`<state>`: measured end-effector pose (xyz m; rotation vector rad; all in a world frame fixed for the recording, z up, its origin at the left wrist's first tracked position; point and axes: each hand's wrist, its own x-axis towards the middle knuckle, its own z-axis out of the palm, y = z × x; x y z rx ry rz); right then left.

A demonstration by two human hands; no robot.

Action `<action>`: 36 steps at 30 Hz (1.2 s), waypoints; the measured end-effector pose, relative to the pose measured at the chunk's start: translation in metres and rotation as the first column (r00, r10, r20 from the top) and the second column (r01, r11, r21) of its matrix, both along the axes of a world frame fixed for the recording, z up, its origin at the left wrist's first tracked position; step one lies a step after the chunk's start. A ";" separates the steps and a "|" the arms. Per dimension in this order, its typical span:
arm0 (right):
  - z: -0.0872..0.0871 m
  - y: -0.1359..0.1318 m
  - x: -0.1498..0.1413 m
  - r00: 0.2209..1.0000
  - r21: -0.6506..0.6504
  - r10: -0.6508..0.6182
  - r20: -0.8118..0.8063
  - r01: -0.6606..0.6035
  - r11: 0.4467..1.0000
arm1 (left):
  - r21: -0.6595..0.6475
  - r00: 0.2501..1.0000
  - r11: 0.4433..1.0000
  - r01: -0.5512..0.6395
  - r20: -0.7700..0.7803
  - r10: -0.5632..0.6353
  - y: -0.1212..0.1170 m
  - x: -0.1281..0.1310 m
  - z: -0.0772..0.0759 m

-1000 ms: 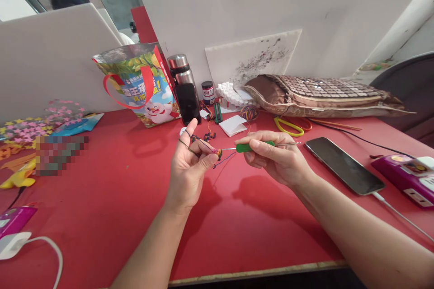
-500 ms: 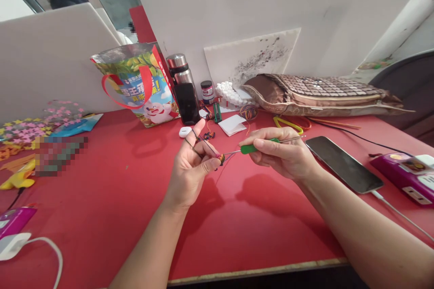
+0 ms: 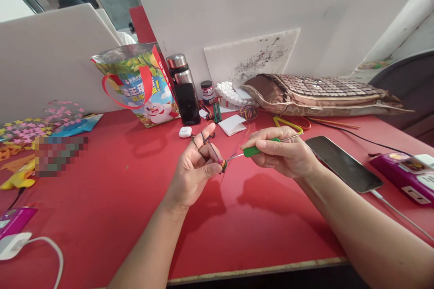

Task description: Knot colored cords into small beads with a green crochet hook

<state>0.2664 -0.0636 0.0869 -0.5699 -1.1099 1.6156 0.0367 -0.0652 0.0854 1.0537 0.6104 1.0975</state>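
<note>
Between thumb and fingers, my left hand [image 3: 196, 171] pinches a small piece of multicoloured crochet [image 3: 223, 165]. Dark yarn [image 3: 209, 145] runs around its raised index finger and down to the piece. My right hand [image 3: 283, 151] grips a crochet hook [image 3: 252, 151] by its green handle, its metal shaft pointing left. The hook's tip meets the crochet piece; whether it passes through a loop is too small to tell. Behind the hands lies a ball of multicoloured yarn [image 3: 248, 112], with a thin strand trailing from it.
On the red table [image 3: 129, 226], a phone [image 3: 344, 164] on a cable and a purple power strip [image 3: 407, 176] lie to the right. A white earbud case [image 3: 185, 132], folded paper [image 3: 232, 125], upright phone [image 3: 188, 104], steel flask [image 3: 179, 68], printed bag [image 3: 142, 86] and brown cushion [image 3: 325, 92] stand or lie behind.
My left hand has shifted slightly right and down, uncovering more of the earbud case. The crochet hook has moved a little right and tilted, its tip still at the crochet piece.
</note>
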 end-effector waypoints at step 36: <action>-0.028 -0.008 -0.052 0.944 -0.309 -0.106 -0.313 0.004 0.951 | 0.167 0.902 0.893 -0.417 -0.043 0.429 -0.008 0.020 -0.008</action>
